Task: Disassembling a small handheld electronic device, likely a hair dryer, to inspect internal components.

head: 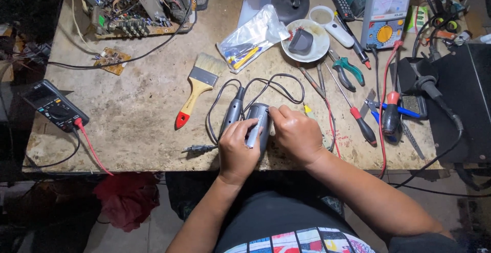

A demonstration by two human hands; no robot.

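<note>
Centrally, near the front edge of the worn, stained bench [128,115], a small dark grey device [260,125] is gripped by both hands. It is oblong, smooth and rounded, with a paler strip along its length. The left hand [236,150] is closed around its lower left side, fingers [248,126] curled over the casing. The right hand [297,133] is pressed against its right side, fingertips [271,112] bent onto the top end. Just to the left, a slim grey rotary tool [232,111] is laid, its black cord [271,85] looped behind the device.

Farther back, a clear plastic bag [253,37] with a white edge is seen, flat and crinkled, yellow and blue parts showing through. Beside it a white bowl [317,46] is set, a dark grey cap [300,41] inside. A grey analogue meter [386,15] with an orange dial is placed at the rear right, and a small green and white box [417,18] next to it.

A paintbrush [197,89] with a wooden handle and red tip is laid at the left. A black multimeter [53,105] is placed at the left edge, and a bare circuit board [135,5] at the rear left.
</note>
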